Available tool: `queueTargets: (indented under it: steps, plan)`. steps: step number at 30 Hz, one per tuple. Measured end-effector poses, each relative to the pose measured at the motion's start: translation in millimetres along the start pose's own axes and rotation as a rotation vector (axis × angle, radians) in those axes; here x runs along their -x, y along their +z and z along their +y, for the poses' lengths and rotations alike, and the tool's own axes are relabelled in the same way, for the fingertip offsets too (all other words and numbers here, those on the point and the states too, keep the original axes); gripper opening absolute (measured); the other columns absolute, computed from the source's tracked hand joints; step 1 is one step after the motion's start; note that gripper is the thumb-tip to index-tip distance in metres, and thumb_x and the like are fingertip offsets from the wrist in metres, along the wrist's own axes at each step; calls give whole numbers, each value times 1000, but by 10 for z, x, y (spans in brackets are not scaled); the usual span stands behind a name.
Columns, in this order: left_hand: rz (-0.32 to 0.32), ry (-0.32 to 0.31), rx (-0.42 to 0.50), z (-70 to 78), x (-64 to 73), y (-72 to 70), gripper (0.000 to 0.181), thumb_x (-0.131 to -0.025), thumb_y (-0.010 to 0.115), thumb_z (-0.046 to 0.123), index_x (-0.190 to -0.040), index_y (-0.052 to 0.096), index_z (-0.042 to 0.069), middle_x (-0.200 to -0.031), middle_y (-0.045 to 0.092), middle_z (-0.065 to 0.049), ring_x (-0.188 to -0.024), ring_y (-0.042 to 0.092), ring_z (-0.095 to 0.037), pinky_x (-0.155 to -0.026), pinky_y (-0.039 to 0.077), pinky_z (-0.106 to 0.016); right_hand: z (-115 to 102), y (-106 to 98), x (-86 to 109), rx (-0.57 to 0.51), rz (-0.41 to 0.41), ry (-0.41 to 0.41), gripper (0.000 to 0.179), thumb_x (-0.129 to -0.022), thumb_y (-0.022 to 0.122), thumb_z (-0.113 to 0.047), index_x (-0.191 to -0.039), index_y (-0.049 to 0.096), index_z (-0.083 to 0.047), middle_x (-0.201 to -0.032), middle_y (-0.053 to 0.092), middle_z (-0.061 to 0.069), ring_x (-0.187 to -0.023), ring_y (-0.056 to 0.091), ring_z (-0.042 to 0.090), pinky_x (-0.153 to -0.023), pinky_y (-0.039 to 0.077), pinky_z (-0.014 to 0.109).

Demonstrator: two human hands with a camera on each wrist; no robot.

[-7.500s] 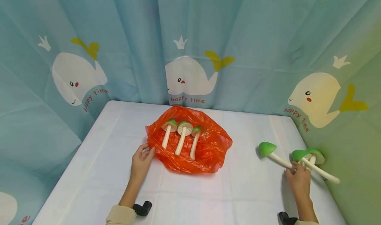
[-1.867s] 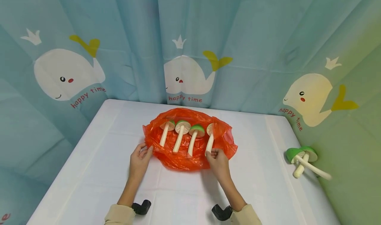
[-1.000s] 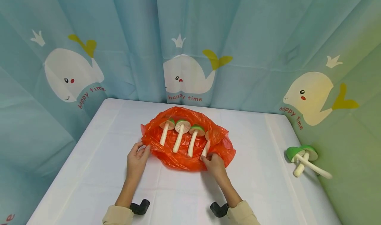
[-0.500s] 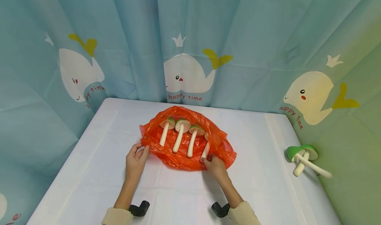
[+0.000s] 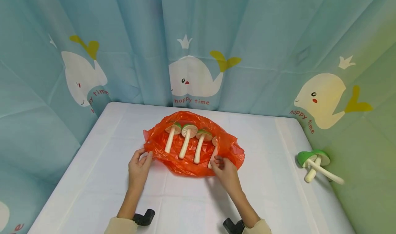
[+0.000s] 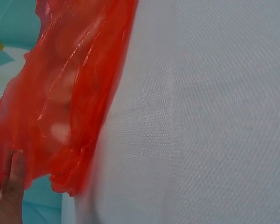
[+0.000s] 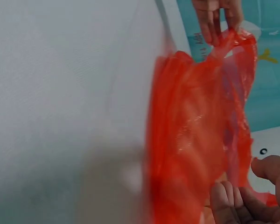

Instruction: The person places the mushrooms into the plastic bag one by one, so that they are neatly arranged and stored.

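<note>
A red plastic bag (image 5: 182, 168) lies spread on the white table with its mouth toward me. Several toy mushrooms with green caps and pale stems, such as this mushroom (image 5: 188, 137), lie side by side in it. My left hand (image 5: 138, 167) pinches the bag's left edge between thumb and fingers, which the left wrist view also shows. At the bag's front right, my right hand (image 5: 228, 175) is beside the rightmost mushroom (image 5: 213, 154), whose cap is partly covered by red film. In the right wrist view its thumb and fingers (image 7: 226, 200) stand apart, with nothing gripped between them.
Two more mushrooms, a front mushroom (image 5: 306, 157) and a rear mushroom (image 5: 322, 159), lie crossed near the table's right edge. A blue curtain (image 5: 263, 38) with printed whales hangs behind the table (image 5: 191, 206).
My right hand took a mushroom from the right side, set it in the bag as the rightmost one, and has let go of it, lifting slightly. My left hand still holds the bag's edge.
</note>
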State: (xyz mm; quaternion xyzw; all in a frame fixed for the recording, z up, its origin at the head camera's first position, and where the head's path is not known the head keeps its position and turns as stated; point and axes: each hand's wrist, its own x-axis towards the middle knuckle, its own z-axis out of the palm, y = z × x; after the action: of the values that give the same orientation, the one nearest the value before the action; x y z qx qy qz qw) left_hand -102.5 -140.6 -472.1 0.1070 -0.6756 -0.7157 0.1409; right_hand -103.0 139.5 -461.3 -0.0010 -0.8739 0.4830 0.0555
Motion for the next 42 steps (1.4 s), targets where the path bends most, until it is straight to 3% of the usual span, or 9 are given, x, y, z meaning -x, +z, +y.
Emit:
queueTargets:
  steps: [9,14,18,21,23,27,30,35,42]
  plan:
    - [-15,-12,23,79,13,-5,29,-94,55,3,-118,49,-12,-124,50,-18,-91,62,-3,-81,49,-28,-33,-226,87,-89,-16,-2,26,-86,70,-11,-105,59,3,-91,63,5,-80,60,17,-72,53,24]
    - [-25,5,73,107,20,11,29,-93,55,2,-118,48,-13,-122,49,-18,-92,63,-8,-81,49,-29,20,-388,126,-162,67,-24,30,-86,70,-13,-110,58,2,-95,62,7,-82,59,16,-72,50,20]
    - [-35,34,127,104,14,20,28,-93,55,-3,-117,48,-14,-117,49,-18,-91,64,-11,-79,50,-29,-56,-567,163,-212,149,-42,26,-87,67,-3,-109,57,7,-93,61,12,-80,59,18,-69,50,19]
    - [-38,43,142,97,12,21,27,-92,54,-4,-116,48,-15,-115,50,-19,-90,64,-12,-79,50,-29,45,-687,141,-246,204,-70,24,-86,65,2,-107,55,9,-91,60,15,-77,59,17,-66,52,19]
    - [-35,40,136,91,13,22,27,-92,55,-4,-116,48,-15,-114,51,-19,-90,64,-12,-79,51,-29,240,-774,97,-242,241,-81,25,-87,65,-1,-109,55,8,-91,59,15,-76,59,17,-65,53,20]
    - [-32,28,126,89,23,21,28,-92,56,-2,-116,48,-15,-115,51,-21,-89,64,-11,-79,51,-28,921,-1018,-48,-162,363,-126,25,-88,66,-11,-111,59,-4,-91,62,6,-76,60,8,-63,50,14]
    - [-27,13,116,81,43,24,28,-92,56,-1,-117,49,-14,-115,52,-22,-89,64,-11,-79,51,-27,1159,-1285,-79,-41,479,-95,24,-89,65,-15,-109,61,-4,-89,63,5,-75,57,-1,-63,45,8]
    - [-27,-6,81,78,62,35,30,-93,57,3,-118,49,-12,-115,52,-22,-89,64,-10,-79,50,-26,1093,-1765,10,130,623,57,24,-88,60,-11,-106,62,5,-86,61,4,-73,50,-10,-64,38,3]
    - [-30,22,79,87,34,25,28,-93,56,0,-116,49,-13,-116,52,-20,-87,64,-9,-79,50,-28,1336,-2387,128,286,681,248,30,-91,54,-15,-111,60,6,-85,51,-15,-70,40,-15,-63,32,8]
